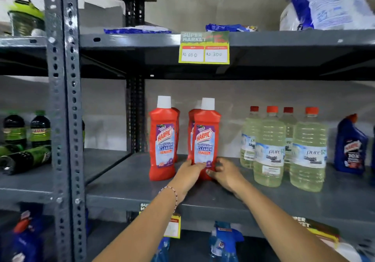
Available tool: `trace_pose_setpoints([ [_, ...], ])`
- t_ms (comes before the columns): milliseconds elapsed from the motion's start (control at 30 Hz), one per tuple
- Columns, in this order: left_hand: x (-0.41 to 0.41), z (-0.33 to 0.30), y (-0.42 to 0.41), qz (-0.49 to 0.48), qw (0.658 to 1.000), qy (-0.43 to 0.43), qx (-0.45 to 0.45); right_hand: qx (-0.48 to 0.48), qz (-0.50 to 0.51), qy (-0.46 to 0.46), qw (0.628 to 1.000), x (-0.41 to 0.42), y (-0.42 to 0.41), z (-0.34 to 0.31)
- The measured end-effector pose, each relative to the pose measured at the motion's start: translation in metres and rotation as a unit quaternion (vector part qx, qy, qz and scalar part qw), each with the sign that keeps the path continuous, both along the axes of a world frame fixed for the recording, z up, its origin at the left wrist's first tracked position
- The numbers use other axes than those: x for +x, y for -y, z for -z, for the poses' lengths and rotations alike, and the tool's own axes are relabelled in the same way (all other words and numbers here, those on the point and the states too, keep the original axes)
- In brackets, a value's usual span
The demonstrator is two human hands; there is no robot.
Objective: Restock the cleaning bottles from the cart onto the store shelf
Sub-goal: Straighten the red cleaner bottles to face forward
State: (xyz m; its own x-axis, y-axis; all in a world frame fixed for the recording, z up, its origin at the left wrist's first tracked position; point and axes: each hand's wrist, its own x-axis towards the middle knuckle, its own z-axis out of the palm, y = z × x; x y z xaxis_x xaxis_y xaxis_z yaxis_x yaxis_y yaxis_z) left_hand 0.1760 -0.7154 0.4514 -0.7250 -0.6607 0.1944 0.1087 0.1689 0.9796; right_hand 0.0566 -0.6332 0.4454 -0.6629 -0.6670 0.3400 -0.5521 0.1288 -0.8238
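Two hands on one red bottle (206,138), low in the middle of the frame. Left hand (189,172) curled round the bottom left side of it, fingers against the label. Right hand (227,173) curled round the bottom right side, thumb at the front. Both gripping, not spread flat. String bracelet (172,192) on the left wrist.

Red bottle upright on the gray shelf (121,184), white cap on top, "Harpic Bathroom Cleaner" on the label. Another red one (191,132) right behind it, mostly hidden. Second front bottle (163,140) just to the left, also upright, also with a white cap, and one more peeking out behind that. Small gap between the two front bottles.

Right of the hands, four clear bottles (284,146) of pale yellow liquid with red caps, two in front and two behind. Blue bottle (350,146) at the far right edge of the frame.

Price tag (204,48) hanging from the shelf above, in the upper middle, with "Rs 600" and "Rs 300" on it. Blue and white bags on top of that shelf, blurry.

Gray post (63,109) with holes down the left side. Past it, dark bottles (26,130) with green caps, some standing, some lying down. Blue things on the bottom shelf, too blurry to tell.
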Motion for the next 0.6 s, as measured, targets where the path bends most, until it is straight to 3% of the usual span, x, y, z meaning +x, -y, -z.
trace_pose_setpoints([
  [600,0.031,-0.007,-0.007,-0.012,1.0,-0.007,0.006,0.013,0.018,0.011,1.0,0.03,0.005,-0.006],
])
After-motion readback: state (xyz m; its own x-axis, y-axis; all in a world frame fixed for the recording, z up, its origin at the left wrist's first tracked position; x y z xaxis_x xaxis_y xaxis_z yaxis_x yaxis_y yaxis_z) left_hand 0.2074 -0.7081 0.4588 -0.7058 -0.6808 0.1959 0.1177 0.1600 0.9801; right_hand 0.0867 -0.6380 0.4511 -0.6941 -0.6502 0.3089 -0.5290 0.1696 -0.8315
